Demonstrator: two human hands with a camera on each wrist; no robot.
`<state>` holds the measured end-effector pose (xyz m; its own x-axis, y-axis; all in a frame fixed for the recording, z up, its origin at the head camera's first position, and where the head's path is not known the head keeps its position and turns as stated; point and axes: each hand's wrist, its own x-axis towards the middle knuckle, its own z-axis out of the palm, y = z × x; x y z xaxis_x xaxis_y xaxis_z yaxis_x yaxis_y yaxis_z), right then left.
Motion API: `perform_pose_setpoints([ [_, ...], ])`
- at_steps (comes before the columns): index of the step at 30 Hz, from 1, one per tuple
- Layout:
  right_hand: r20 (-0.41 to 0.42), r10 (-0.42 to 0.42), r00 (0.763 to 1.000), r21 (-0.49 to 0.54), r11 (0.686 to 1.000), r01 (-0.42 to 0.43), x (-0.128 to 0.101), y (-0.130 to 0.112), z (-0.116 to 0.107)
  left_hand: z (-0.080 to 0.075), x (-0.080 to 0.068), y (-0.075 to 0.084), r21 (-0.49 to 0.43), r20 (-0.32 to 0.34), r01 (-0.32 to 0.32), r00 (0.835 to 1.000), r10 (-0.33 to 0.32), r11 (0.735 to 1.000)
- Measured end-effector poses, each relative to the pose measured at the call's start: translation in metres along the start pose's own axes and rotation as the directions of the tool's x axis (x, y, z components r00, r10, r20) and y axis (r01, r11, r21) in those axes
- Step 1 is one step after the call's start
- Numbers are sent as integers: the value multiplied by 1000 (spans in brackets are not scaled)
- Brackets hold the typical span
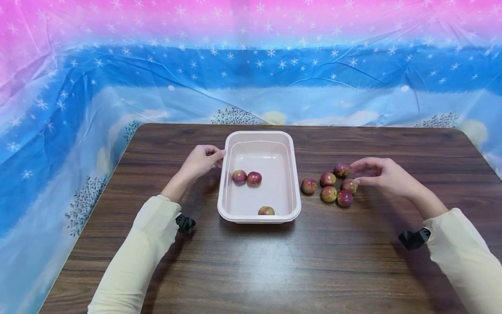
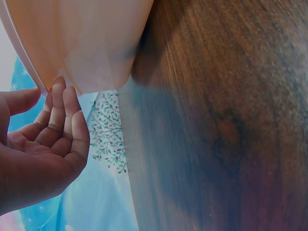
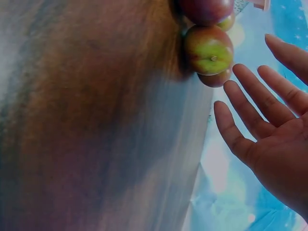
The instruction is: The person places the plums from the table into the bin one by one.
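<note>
A pale pink tray (image 1: 291,174) stood near the middle of the dark wooden table (image 1: 251,261), toward its far edge, with three red-green fruits inside: two (image 1: 246,177) side by side by the left wall and one (image 1: 266,211) against the near wall. Six more fruits (image 1: 333,186) lay in a loose cluster on the bare wood just right of the tray, round, glossy, dark red with green patches.

The left hand (image 1: 201,159) rested at the tray's far left corner, fingers curled with the tips at the rim. The right hand (image 1: 382,174) hovered beside the cluster's right side, fingers relaxed and spread, gripping nothing; whether a fingertip touched a fruit could not be told.

The left wrist view alone showed the tray's outer wall (image 2: 91,43) from below, with the fingertips (image 2: 60,89) of the left hand (image 2: 41,149) meeting the rim. The right wrist view showed the right hand (image 3: 269,130) with its palm open and fingers straight, clear of the nearest fruit (image 3: 209,50), whose green side and small stem mark did not show from the head camera. A blue and pink snowflake sheet (image 1: 251,65) hung behind the table.
</note>
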<state>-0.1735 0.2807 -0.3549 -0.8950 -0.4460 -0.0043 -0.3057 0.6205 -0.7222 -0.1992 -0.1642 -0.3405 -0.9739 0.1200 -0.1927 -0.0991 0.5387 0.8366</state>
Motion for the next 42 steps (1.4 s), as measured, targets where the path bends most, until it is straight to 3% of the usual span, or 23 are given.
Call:
perform_pose_setpoints([
  [14, -1, 40, 999, 20, 999, -40, -5, 12, 9, 0, 0, 0, -2, -4, -10, 1000, 10, 1000],
  [42, 7, 9, 1000, 12, 1000, -9, -7, 19, 15, -1, -2, 1, -18, 7, 21, 1000, -21, 1000],
])
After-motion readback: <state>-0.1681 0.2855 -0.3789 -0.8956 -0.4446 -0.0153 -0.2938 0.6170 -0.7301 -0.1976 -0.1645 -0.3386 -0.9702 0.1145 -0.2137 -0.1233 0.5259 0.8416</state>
